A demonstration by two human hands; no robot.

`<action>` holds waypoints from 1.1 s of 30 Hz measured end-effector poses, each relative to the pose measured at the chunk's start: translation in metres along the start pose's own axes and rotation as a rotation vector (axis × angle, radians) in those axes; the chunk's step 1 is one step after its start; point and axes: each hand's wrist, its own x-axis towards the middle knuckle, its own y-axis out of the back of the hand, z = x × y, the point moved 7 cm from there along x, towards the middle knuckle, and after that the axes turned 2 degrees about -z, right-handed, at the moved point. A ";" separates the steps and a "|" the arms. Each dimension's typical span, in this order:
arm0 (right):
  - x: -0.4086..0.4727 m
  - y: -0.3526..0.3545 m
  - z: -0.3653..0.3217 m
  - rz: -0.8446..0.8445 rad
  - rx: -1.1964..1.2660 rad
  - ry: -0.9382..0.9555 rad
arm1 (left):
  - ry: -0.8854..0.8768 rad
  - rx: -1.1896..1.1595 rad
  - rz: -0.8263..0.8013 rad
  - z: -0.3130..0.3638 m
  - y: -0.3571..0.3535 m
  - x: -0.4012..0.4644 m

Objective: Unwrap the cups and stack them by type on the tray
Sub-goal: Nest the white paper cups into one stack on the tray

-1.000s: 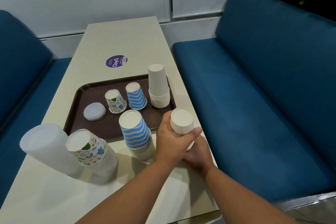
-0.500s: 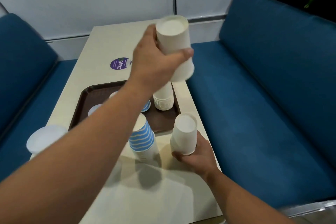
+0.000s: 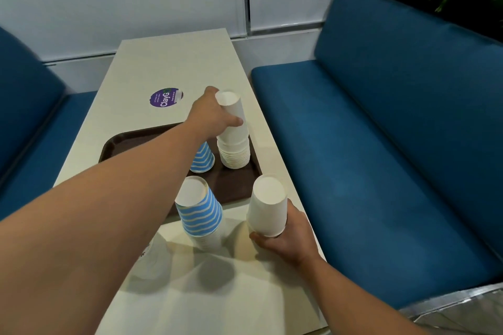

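White cups [image 3: 234,144]: stacked on tray [image 3: 114,143], left hand [image 3: 211,114] gripping the top. Right hand [image 3: 290,236] grips more [image 3: 268,205]; striped stack [image 3: 200,212] beside it remains.

Left hand [image 3: 211,114] grips the top of the white cup stack [image 3: 234,141], which stands inverted at the right end of the brown tray [image 3: 114,144]. Right hand [image 3: 291,236] grips a second inverted white stack [image 3: 268,205] on the bench [image 3: 174,62]. 1 striped cup [image 3: 202,159] sits on the tray; a striped stack [image 3: 200,212] stands just beside the tray's near edge.
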 end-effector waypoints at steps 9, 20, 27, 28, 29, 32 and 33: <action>-0.001 0.000 0.002 0.013 0.015 -0.013 | -0.191 0.034 0.075 0.070 0.045 -0.067; 0.001 -0.004 0.003 -0.034 -0.043 -0.019 | -0.121 -0.131 -0.052 0.016 -0.075 -0.174; 0.003 -0.005 0.005 -0.023 -0.072 -0.025 | -0.112 -0.538 -0.099 -0.027 -0.105 -0.162; 0.004 -0.005 0.004 -0.018 -0.084 -0.023 | -0.116 -0.552 -0.098 -0.029 -0.106 -0.162; 0.004 -0.006 0.004 -0.015 -0.090 -0.022 | -0.122 -0.560 -0.075 -0.028 -0.107 -0.162; 0.003 -0.005 0.005 -0.021 -0.075 -0.010 | -0.122 -0.554 0.094 -0.027 -0.105 -0.169; 0.003 -0.005 0.004 -0.027 -0.069 -0.010 | -0.117 -0.555 0.144 -0.027 -0.103 -0.172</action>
